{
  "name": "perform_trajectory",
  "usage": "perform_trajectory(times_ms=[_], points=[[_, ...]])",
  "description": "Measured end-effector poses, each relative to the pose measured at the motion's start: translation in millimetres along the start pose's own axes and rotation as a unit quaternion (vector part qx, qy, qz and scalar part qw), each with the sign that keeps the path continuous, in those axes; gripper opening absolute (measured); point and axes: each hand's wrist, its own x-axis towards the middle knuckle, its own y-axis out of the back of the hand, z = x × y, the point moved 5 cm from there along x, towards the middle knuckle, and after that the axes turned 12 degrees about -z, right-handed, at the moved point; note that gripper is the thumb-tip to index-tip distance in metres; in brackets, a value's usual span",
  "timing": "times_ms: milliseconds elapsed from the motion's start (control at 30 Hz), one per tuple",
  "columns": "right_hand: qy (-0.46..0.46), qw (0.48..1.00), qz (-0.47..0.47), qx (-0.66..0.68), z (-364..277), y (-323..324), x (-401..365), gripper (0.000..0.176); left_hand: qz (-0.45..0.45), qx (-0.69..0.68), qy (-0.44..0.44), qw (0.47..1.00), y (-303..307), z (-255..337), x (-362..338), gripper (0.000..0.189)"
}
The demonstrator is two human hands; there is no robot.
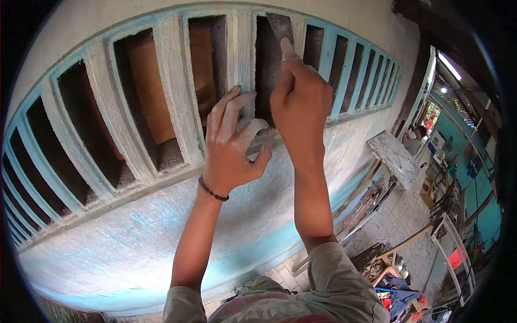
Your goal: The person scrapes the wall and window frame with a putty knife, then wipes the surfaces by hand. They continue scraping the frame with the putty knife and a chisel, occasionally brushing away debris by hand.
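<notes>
My right hand [301, 91] is closed around a flat-bladed scraper [280, 26], its handle mostly hidden in my fingers. The metal blade points up against the top of a slatted wall opening, by a slat with worn pale-blue paint [240, 59]. Lower down, my left hand [231, 137] rests with fingers spread against the foot of that slat and the sill, holding nothing. Pale dust coats its fingers, and a dark beaded bracelet [211, 189] circles the wrist.
The slats [175, 81] stand in a row across a patchy blue and white wall [145, 237]. To the right are a marble-patterned board [396, 156], a wooden frame [458, 258], and a cluttered pile of cloth [396, 296] on the tiled floor. A person [414, 141] is farther back.
</notes>
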Motion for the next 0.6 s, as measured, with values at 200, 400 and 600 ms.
perform_trajectory(times_ms=[200, 400, 600], points=[[-0.003, 0.998, -0.016, -0.062, -10, 4, 0, 0.043, -0.017, -0.009, -0.011, 1.0, 2, 0, 0, 0.029], [-0.005, 1.0, 0.006, -0.017, 4, 0, 0, 0.044, -0.027, -0.007, -0.002, 1.0, 1, 1, 1, 0.023], [0.032, 0.999, 0.001, -0.012, 13, 0, -1, 0.042, -0.04, -0.01, -0.001, 0.999, 2, 4, 1, 0.019]])
